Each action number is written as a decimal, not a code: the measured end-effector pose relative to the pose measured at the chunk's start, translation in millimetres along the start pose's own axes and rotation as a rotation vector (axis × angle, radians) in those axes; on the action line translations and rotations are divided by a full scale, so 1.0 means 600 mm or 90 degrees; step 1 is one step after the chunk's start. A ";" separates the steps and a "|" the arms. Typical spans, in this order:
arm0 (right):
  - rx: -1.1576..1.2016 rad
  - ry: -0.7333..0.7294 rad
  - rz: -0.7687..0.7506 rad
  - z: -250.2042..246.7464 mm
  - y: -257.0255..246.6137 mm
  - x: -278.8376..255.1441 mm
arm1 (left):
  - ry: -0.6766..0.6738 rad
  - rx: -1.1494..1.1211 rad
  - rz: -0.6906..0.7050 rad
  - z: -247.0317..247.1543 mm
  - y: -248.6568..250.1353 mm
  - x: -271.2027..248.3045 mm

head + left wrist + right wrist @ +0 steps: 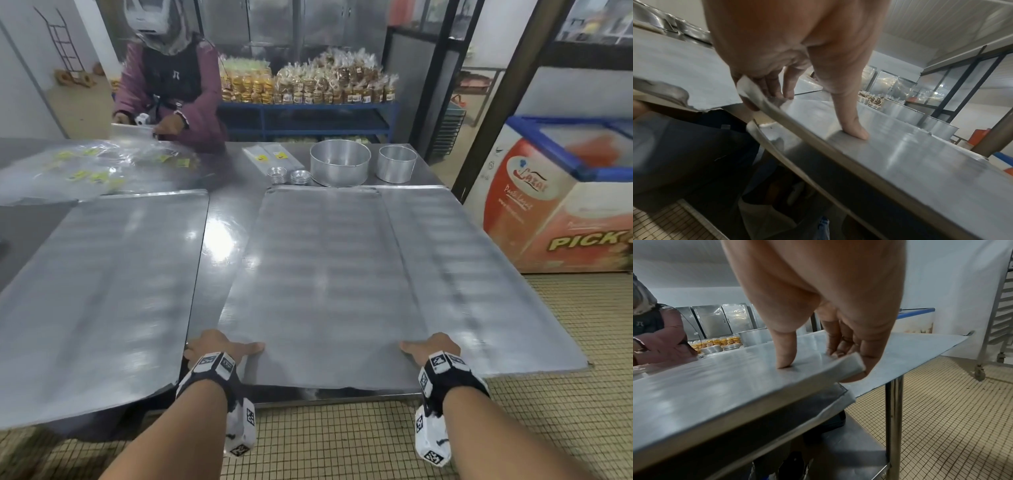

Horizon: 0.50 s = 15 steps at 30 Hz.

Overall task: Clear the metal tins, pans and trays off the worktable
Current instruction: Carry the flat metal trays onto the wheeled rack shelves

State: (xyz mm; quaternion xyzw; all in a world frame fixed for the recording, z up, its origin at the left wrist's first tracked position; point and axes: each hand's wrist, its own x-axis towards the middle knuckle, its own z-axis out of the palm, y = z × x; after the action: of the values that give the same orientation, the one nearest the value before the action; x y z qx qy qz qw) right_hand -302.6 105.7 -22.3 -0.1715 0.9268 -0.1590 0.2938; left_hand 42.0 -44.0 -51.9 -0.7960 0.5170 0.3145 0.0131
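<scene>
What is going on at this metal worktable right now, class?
A person stands at the near edge of the worktable and grips the middle flat tray with both hands: the left hand holds its near left corner, the right hand its near right corner, thumbs on top and fingers curled under the edge. Two more flat trays lie beside it, left and right. Two round tins and small stacked moulds sit at the far end. A second person works across the table.

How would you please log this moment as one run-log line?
step: lifting middle tray | left hand: grips near-left corner | right hand: grips near-right corner | round tins: on worktable
</scene>
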 end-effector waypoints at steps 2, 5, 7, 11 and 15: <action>-0.012 -0.010 -0.004 0.002 0.003 0.013 | -0.007 0.022 -0.023 0.005 0.007 0.000; -0.029 -0.019 -0.010 0.006 0.005 0.030 | -0.015 0.059 -0.054 0.010 0.023 -0.002; -0.039 -0.018 -0.019 0.008 0.004 0.039 | -0.022 0.059 -0.048 0.013 0.034 0.003; -0.024 0.004 -0.033 0.012 -0.001 0.051 | -0.024 0.036 -0.045 0.014 0.045 0.014; 0.010 -0.033 -0.033 0.033 -0.007 0.053 | -0.022 0.053 -0.051 0.013 0.045 0.008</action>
State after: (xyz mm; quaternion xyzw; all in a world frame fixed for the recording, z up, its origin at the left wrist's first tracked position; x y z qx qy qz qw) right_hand -314.3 84.8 -51.6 -0.1969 0.9128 -0.1695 0.3151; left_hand 17.1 -57.8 -52.5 -0.8094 0.4968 0.3057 0.0679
